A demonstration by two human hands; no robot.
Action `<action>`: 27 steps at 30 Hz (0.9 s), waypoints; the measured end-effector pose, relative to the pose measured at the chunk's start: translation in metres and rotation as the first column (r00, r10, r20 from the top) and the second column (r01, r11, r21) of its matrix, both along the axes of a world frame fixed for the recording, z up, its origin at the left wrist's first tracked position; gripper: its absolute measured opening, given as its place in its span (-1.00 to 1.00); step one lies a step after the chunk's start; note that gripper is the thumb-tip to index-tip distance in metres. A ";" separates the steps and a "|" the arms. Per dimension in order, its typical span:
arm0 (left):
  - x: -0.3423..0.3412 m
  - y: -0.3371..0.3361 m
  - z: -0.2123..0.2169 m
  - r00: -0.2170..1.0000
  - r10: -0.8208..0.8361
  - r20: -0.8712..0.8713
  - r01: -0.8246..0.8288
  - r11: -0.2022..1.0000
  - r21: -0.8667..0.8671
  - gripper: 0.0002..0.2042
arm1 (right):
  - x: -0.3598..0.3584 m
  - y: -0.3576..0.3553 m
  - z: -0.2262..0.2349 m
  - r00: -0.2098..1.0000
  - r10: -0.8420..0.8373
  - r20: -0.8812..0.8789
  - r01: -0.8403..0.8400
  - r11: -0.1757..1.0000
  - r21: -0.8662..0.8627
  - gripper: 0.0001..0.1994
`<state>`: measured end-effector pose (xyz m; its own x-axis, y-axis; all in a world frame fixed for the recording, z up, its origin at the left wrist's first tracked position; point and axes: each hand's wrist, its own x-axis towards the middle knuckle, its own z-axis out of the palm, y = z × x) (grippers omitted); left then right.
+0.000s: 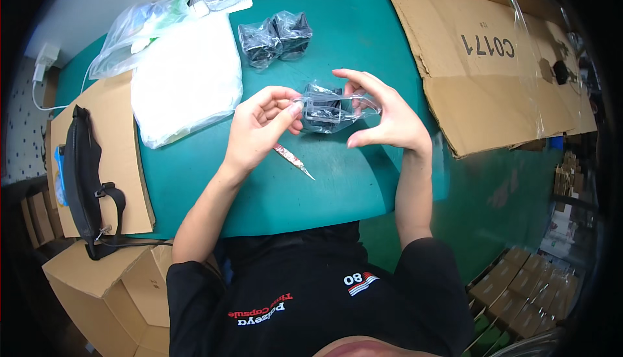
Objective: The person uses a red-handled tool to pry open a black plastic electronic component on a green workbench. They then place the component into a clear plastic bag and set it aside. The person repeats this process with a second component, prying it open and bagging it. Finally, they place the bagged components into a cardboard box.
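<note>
A black boxy part (323,108) sits inside a clear plastic bag (354,118) over the green table. My left hand (263,120) pinches the left edge of this bag between thumb and fingers. On the other side, my right hand (389,113) is open, its thumb and index finger spread wide. Its other fingers curl by the bag's loose right end; whether they press on it I cannot tell. Below my left hand lies a thin pointed strip with a red and white pattern (295,162), perhaps a blade. Two more bagged black parts (259,42) (292,32) stand farther back, side by side.
A white plastic-wrapped pack (188,78) lies at left on the green table (259,195), below a clear bag (139,32). A black waist bag (84,182) rests on cardboard. A large flattened carton (480,78) covers the right; an open carton (123,292) stands lower left.
</note>
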<state>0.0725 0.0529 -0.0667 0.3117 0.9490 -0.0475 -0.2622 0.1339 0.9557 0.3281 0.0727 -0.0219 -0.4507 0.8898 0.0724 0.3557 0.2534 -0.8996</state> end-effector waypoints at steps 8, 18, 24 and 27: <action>0.010 -0.003 -0.007 0.869 0.194 -0.455 0.087 0.846 0.527 -0.52 | -0.013 0.004 -0.034 0.985 -0.105 0.138 0.073 0.973 0.218 -0.65; 0.039 0.007 -0.013 0.454 0.493 -0.742 0.453 0.590 0.669 -0.62 | 0.000 0.003 -0.015 0.998 -0.056 -0.004 0.054 0.931 0.360 -0.47; 0.018 0.019 0.020 0.656 0.382 -0.651 0.259 0.696 0.669 -0.64 | -0.006 0.006 -0.048 0.958 -0.113 0.265 -0.039 0.860 0.508 -0.58; 0.009 0.047 0.028 0.488 0.595 -0.639 0.198 0.638 0.744 -0.59 | -0.011 0.006 -0.051 0.947 -0.140 0.288 -0.037 0.846 0.532 -0.61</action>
<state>0.0819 0.0999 -0.0390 0.2999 0.8137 0.4979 0.7113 -0.5385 0.4517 0.3172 0.0791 -0.0731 -0.4830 0.7781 0.4016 0.6133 0.6279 -0.4791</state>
